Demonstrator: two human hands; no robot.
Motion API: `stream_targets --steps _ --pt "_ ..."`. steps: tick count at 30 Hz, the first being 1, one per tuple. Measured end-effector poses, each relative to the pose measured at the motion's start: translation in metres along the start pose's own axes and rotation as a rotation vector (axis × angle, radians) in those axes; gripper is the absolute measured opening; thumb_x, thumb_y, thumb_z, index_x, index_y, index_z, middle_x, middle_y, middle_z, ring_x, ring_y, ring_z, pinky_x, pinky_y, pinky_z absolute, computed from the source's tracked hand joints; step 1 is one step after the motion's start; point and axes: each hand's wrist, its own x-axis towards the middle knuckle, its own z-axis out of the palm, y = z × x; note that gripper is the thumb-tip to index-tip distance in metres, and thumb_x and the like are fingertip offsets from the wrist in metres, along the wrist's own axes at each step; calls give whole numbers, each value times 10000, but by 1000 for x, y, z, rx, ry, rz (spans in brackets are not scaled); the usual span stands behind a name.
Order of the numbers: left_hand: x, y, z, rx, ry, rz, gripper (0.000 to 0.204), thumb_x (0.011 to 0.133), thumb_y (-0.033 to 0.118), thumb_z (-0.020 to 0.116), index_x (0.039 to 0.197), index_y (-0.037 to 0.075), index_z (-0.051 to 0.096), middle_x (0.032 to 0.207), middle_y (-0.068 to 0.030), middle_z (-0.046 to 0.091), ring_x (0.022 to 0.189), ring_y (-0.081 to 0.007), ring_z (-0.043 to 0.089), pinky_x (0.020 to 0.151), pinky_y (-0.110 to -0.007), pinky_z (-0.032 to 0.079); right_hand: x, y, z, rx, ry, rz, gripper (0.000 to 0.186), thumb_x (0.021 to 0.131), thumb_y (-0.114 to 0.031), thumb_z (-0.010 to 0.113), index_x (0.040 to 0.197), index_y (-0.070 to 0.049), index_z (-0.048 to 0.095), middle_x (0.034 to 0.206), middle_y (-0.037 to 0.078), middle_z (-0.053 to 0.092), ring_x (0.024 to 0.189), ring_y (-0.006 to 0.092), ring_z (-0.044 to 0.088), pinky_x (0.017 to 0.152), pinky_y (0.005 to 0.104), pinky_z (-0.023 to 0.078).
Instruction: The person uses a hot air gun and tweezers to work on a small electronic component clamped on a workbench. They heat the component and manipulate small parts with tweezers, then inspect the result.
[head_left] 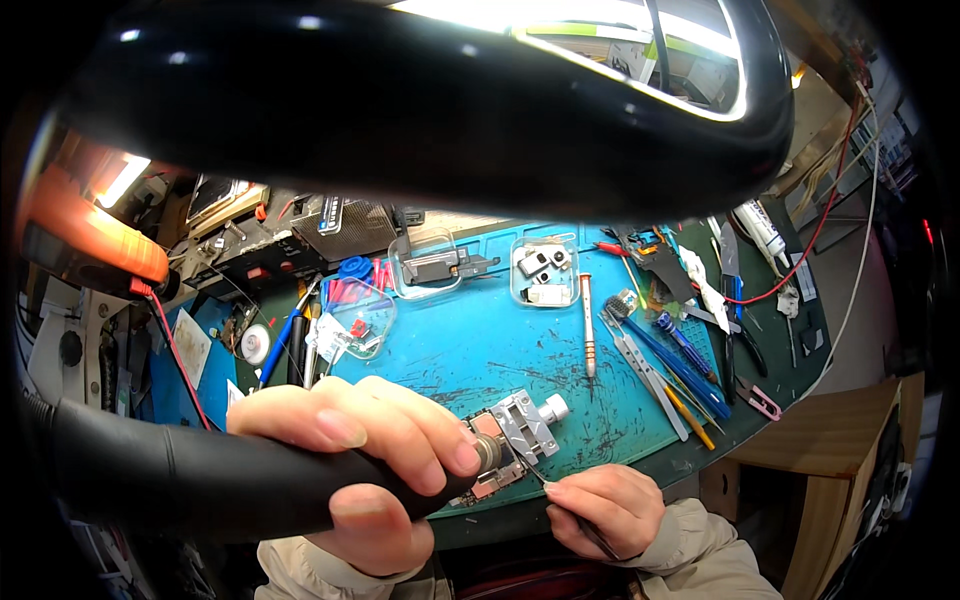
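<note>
My left hand [385, 430] is closed around the black handle of a hot air gun [230, 482], its metal nozzle [487, 452] pointing at a small circuit board [492, 486]. A silver clamp-type board holder [527, 425] with a round knob grips the board on the blue mat [450, 350]. From the right, my right hand [612, 508] pinches thin tweezers [597, 540]. Their tip reaches the board beside the nozzle, but whether it touches a part is too small to tell. The handle and nozzle hide part of the board.
A black lamp ring [420, 120] spans the upper view. Clear boxes of small parts [545, 295] stand behind the board. A screwdriver [588, 330], tweezers [650, 385], brushes [690, 370] and pliers [728, 345] lie right. An orange device [95, 235] with a red lead stands left.
</note>
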Motion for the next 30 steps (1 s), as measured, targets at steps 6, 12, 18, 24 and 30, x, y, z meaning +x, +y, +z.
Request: stream_targets --steps 6,12,18,24,30 --pt "-2 0 3 -22 7 -14 436 1109 487 502 1187 81 365 745 -25 503 560 -153 561 513 -309 546 0 2 -2 -1 -12 -29 428 772 51 808 1192 -8 748 988 81 734 730 211 710 594 303 568" --pt "-2 2 2 7 25 -4 424 1111 473 507 1185 78 370 739 -25 500 557 -153 555 516 -314 546 1 2 1 9 -14 -36 421 771 49 801 1186 4 746 993 89 734 730 218 709 599 305 570" --pt "-1 3 3 18 22 -21 401 1113 452 507 1181 81 368 739 -27 499 564 -155 561 522 -315 546 0 3 1 6 -16 -30 418 778 47 798 1190 6 744 1003 93 737 738 219 714 612 304 577" --pt "-1 3 3 36 21 -37 403 1113 453 507 1175 83 361 740 -28 502 570 -157 568 525 -317 549 0 3 0 7 -19 -32 416 782 41 800 1193 6 744 1011 94 741 745 217 718 618 303 583" --pt "-3 1 3 27 27 -19 405 1117 453 499 1187 75 370 751 -28 500 570 -152 564 522 -309 546 0 3 0 6 -16 -30 404 787 35 804 1186 6 747 1009 95 744 743 216 721 617 302 585"
